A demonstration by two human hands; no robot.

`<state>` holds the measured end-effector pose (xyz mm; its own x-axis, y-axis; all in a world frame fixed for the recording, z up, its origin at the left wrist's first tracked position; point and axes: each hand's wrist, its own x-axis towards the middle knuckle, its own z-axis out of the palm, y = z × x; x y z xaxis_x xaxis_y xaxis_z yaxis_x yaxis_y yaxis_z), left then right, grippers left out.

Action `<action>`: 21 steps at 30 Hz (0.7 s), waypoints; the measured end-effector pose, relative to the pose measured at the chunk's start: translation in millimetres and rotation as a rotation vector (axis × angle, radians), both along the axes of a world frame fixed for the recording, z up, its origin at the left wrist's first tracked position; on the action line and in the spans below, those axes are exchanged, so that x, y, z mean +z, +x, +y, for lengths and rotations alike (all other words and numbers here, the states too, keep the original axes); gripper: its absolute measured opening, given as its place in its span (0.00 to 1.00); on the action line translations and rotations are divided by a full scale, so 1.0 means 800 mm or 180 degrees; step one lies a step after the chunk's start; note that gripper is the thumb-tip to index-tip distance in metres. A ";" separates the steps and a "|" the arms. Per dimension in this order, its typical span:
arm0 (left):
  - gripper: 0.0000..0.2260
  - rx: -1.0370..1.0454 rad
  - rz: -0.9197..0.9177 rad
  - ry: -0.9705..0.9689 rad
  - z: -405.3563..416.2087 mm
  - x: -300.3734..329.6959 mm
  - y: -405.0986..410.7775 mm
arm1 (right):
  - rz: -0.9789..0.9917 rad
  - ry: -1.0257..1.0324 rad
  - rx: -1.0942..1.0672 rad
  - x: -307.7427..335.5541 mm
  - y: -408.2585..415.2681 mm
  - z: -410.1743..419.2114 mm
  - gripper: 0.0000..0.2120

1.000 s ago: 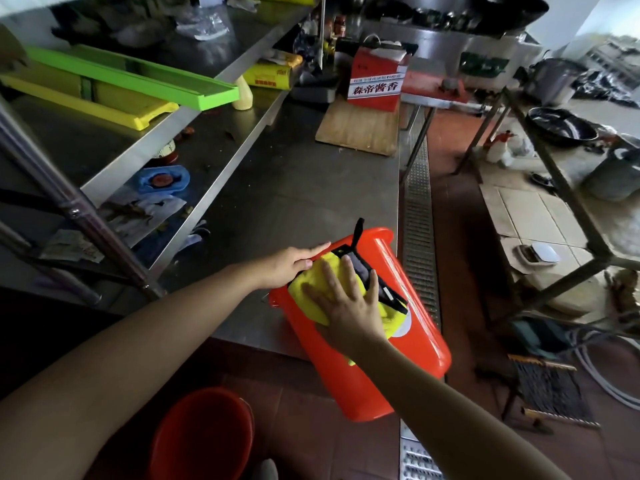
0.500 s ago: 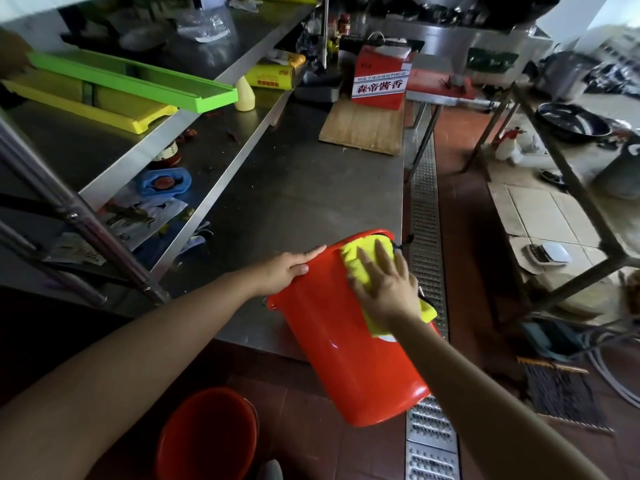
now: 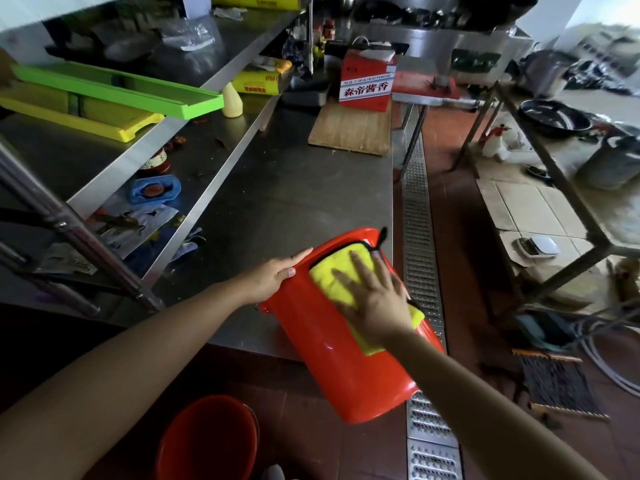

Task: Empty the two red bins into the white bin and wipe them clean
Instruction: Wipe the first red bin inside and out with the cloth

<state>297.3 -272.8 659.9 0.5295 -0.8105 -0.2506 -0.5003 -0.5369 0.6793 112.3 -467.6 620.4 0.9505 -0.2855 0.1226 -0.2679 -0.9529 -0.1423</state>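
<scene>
From the head camera I count two red bins. One red bin lies tipped on its side over the near edge of the steel table, its rim end resting on the tabletop and its base hanging out past the corner above the floor. The second red bin stands upright on the floor below, close to the person, partly cut off by the bottom of the picture. There is one yellow cloth, spread flat on the upper side of the tipped bin.

Two hands are at work. The left hand rests against the bin's side near the rim, fingers stretched out straight along the plastic, steadying it rather than clasping. The right hand lies palm down on the cloth, fingers spread and flat, pressing it onto the bin.

The tabletop beyond the bin is bare steel up to one wooden board and one red carton at the far end. Along the table's left runs a low shelf with clutter, and above it an upper shelf holding one green tray on one yellow tray. To the table's right, one metal drain grate runs down the red-tiled aisle, which lies open between the table and a metal frame on the far right.
</scene>
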 end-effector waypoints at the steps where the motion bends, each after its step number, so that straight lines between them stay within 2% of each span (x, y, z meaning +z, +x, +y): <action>1: 0.23 0.0017 0.0036 0.0012 0.000 0.001 -0.002 | 0.0024 0.0339 -0.0245 0.002 -0.002 -0.019 0.30; 4: 0.22 0.0014 0.0042 0.0031 -0.003 0.007 -0.006 | 0.0103 0.1496 -0.0840 0.009 -0.006 -0.063 0.30; 6: 0.22 0.0036 0.0022 0.0073 -0.005 0.008 -0.007 | 0.0041 0.1784 -0.0964 0.012 -0.009 -0.071 0.31; 8: 0.22 0.0062 0.0014 0.0096 -0.007 0.008 -0.007 | 0.0035 0.1397 -0.0810 0.010 -0.015 -0.054 0.30; 11: 0.22 0.0040 -0.0054 0.0045 -0.009 0.008 -0.004 | 0.0136 0.0277 -0.0261 -0.003 -0.028 0.003 0.30; 13: 0.22 -0.0033 -0.0166 0.0081 -0.006 0.007 -0.002 | 0.0155 -0.0223 0.0043 -0.011 -0.037 0.039 0.32; 18: 0.23 -0.0072 -0.0345 0.0065 -0.018 0.009 -0.004 | 0.0330 -0.1104 0.0773 -0.025 -0.048 0.088 0.32; 21: 0.23 -0.0173 -0.0532 0.0209 -0.030 0.015 -0.004 | 0.0357 -0.1106 0.0858 -0.030 -0.052 0.089 0.31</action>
<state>294.3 -296.4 672.1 0.5241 -0.8237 -0.2162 -0.6327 -0.5466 0.5486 70.3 -396.6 596.1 0.9981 0.0139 0.0594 0.0008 -0.9768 0.2142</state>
